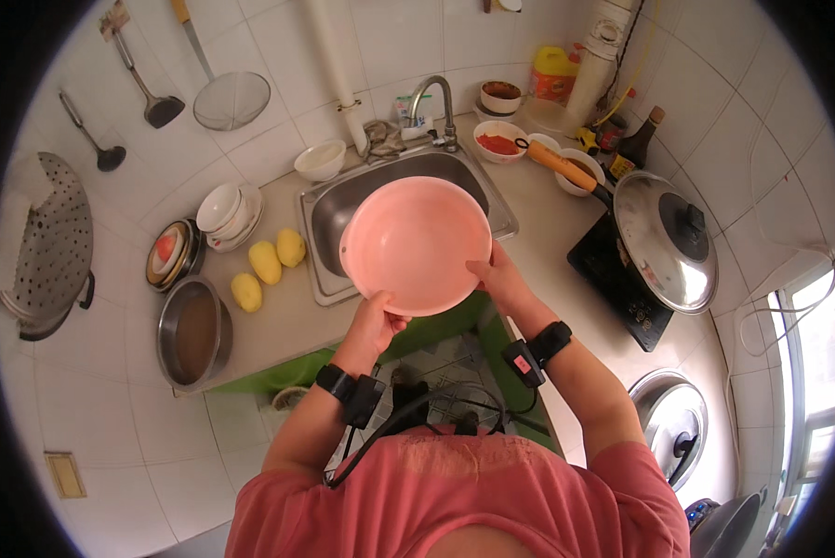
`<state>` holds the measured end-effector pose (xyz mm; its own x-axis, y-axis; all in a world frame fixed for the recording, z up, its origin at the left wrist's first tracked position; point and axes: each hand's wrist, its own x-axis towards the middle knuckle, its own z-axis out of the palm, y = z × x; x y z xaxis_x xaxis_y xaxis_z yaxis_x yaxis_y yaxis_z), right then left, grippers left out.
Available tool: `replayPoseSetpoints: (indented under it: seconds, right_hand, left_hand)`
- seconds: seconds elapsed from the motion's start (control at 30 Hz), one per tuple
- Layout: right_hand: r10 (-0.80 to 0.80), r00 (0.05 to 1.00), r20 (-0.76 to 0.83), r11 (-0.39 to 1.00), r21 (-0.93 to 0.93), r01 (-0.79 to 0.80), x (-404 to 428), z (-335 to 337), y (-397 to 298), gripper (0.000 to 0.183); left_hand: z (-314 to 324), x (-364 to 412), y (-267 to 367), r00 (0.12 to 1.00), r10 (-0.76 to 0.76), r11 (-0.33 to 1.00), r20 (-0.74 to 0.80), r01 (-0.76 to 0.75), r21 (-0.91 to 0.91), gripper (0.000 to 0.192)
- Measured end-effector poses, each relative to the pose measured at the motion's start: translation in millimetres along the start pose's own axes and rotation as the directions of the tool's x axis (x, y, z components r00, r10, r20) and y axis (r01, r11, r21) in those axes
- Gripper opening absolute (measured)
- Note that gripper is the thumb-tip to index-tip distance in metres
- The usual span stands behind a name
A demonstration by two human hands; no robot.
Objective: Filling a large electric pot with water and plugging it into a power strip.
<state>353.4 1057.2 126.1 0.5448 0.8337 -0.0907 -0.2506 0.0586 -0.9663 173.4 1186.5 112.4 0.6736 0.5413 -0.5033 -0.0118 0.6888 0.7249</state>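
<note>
Both of my hands hold a pink plastic basin (421, 237) over the front part of the stainless steel sink (330, 195). My left hand (377, 324) grips its near rim, thumb on the inside edge. On the right side of the rim, my right hand (499, 277) has its thumb laid inside and its fingers hidden beneath. No contents show in the basin. Behind it rises the curved metal faucet (449, 104). Three peeled potatoes (265, 262) lie on the counter left of the sink.
Left of the potatoes stand a metal bowl (194, 333) and stacked white bowls (221, 209). At the right, a lidded pan (665, 244) sits on a black induction cooktop (616, 282), its wooden handle (560, 166) reaching toward bowls, one with red food (498, 144). A wall pipe (337, 77) stands behind the sink.
</note>
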Motion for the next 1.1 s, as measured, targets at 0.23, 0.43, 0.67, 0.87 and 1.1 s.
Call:
replayPoseSetpoints:
  seconds: [0.23, 0.43, 0.67, 0.87, 1.1]
  right_hand:
    - [0.223, 0.968, -0.115, 0.96, -0.147, -0.239, 74, 13, -5, 0.037]
    - [0.101, 0.968, -0.23, 0.945, -0.283, -0.166, 154, -5, -2, 0.03]
    - [0.117, 0.971, -0.207, 0.942, -0.286, -0.174, 235, -1, -26, 0.032]
    - [0.097, 0.979, -0.179, 0.941, -0.303, -0.148, 308, -8, -21, 0.031]
    - [0.038, 0.987, -0.157, 0.94, -0.33, -0.089, 358, -14, -4, 0.022]
  left_hand:
    - [-34, 50, 42, 0.999, -0.035, 0.998, 0.042, 0.033, 0.044, 0.024]
    - [-49, 93, 67, 0.992, -0.126, 0.992, 0.016, 0.126, 0.014, 0.022]
    - [-53, 133, 64, 0.989, -0.145, 0.989, 0.02, 0.146, -0.028, 0.021]
    - [-49, 161, 55, 0.984, -0.18, 0.983, -0.016, 0.179, -0.045, 0.02]
    - [-35, 175, 45, 0.979, -0.203, 0.977, -0.007, 0.202, -0.075, 0.018]
